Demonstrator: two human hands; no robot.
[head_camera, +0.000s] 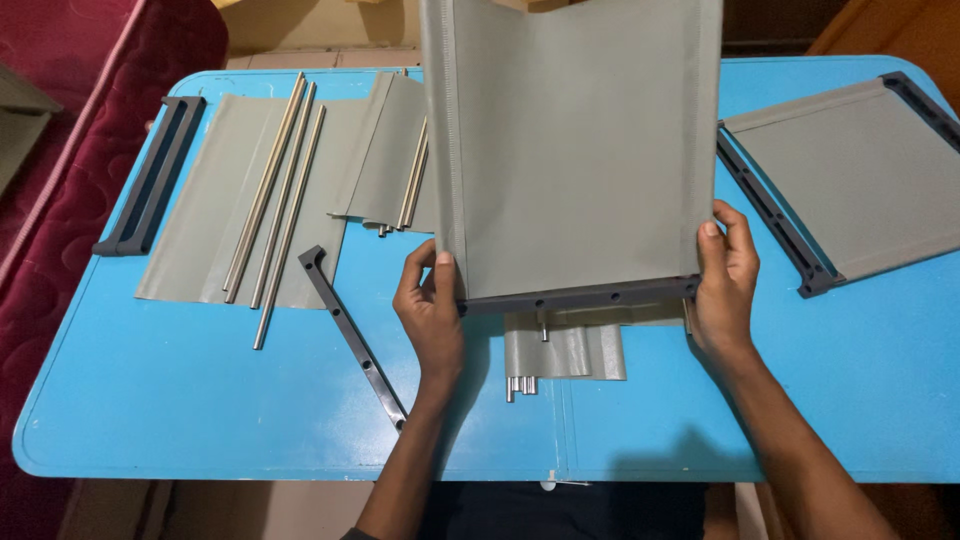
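I hold a grey fabric panel (575, 150) upright over the blue table (150, 390). A dark plastic bar (580, 296) runs along its lower edge. My left hand (430, 310) grips the bar's left end and my right hand (722, 280) grips its right end. Beneath the panel lies folded grey fabric (565, 350) with short metal rods (520, 385) sticking out.
A loose dark bar (350, 335) lies to the left of my left hand. Long metal rods (275, 190) rest on a flat grey sheet (200, 220). A dark frame piece (150, 175) sits at far left, an assembled grey panel (860, 185) at right. A maroon cushion (60, 150) borders the table.
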